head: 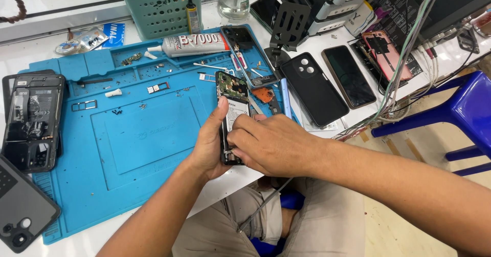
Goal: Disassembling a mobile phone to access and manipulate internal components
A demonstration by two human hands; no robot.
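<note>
While scanning from the far left: two opened-up black phones there, a grey phone back cover [23, 206] with camera holes at the bottom corner and a gutted black phone frame [33, 121] lying just above it, half on the blue repair mat [128, 149]. On the mat's upper trays, one empty SIM tray [84, 105], a second SIM tray [158, 87], plus a scatter of tiny screws, too small to count. Behind the mat, one green perforated basket [158, 3] with a small black-capped bottle [192, 14] leaning by it, one white glue tube [192, 44] lying flat along the mat's top edge, and one clear glass bottle [233, 0].

Middle now: left hand [209, 144] wrapped around the lower half of the open phone [232, 108], thumb pressed on its face, holding it upright off the mat's right edge, circuit board and battery showing. Right hand [271, 144] curled in from the right, fingertips pinched at the phone's bottom end; can't tell if anything sits between them. One more stripped phone frame [249, 55] lying just behind.

Further right: one black phone case [314, 88] with three holes, one dark phone [348, 75] face up beside it, one pink phone shell [386, 52] under a bundle of cables [409, 52], and one blue plastic stool [460, 113] on the floor.
</note>
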